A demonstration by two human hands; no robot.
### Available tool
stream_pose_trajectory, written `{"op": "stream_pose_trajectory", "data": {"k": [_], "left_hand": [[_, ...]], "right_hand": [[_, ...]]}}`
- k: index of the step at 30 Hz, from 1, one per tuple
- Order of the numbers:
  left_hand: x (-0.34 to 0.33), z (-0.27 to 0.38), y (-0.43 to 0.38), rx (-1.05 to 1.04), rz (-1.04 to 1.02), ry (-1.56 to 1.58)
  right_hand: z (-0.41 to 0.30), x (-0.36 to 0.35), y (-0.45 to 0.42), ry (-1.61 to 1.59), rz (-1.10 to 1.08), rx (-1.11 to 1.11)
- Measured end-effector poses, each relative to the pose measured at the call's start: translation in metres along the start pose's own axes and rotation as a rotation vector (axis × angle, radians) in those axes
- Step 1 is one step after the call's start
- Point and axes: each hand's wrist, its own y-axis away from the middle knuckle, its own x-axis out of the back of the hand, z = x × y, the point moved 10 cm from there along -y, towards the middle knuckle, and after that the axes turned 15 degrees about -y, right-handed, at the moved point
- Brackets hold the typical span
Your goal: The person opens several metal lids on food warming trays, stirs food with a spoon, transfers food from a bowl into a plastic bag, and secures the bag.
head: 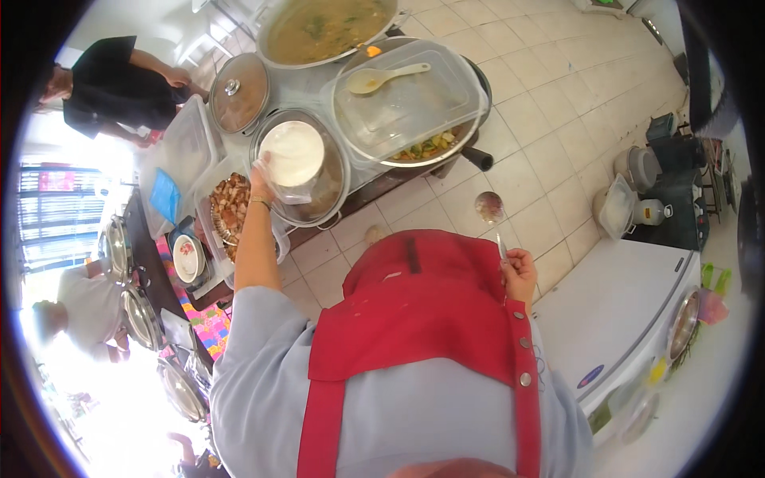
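Note:
My left hand grips the rim of a tub with white contents, held over a glass-lidded pot. In my right hand, beside the red apron, is the handle of a metal spoon with residue in its bowl. A plastic container of chopped browned food lies by my left forearm. Beyond the pot, a pale rice paddle rests on a translucent plastic lid that partly covers a pan of cut vegetables.
A large pot of soup and another glass-lidded pot stand at the table's far side. A pan handle juts over the floor. One person in black stands across the table, another in white at left. A white chest freezer stands at right.

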Motion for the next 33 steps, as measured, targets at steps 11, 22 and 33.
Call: {"op": "stream_pose_trajectory", "data": {"k": [11, 22, 33], "left_hand": [[-0.114, -0.017, 0.02, -0.216, 0.193, -0.278], [-0.44, 0.019, 0.074, -0.39, 0.037, -0.566], [-0.896, 0.066, 0.166, -0.412, -0.913, -0.558]], "right_hand": [[-0.058, 0.201, -0.001, -0.084, 0.318, 0.05], [-0.232, 0.428, -0.022, -0.465, 0.743, 0.47], [-0.322, 0.642, 0.017, -0.383, 1.159, 0.546]]}}
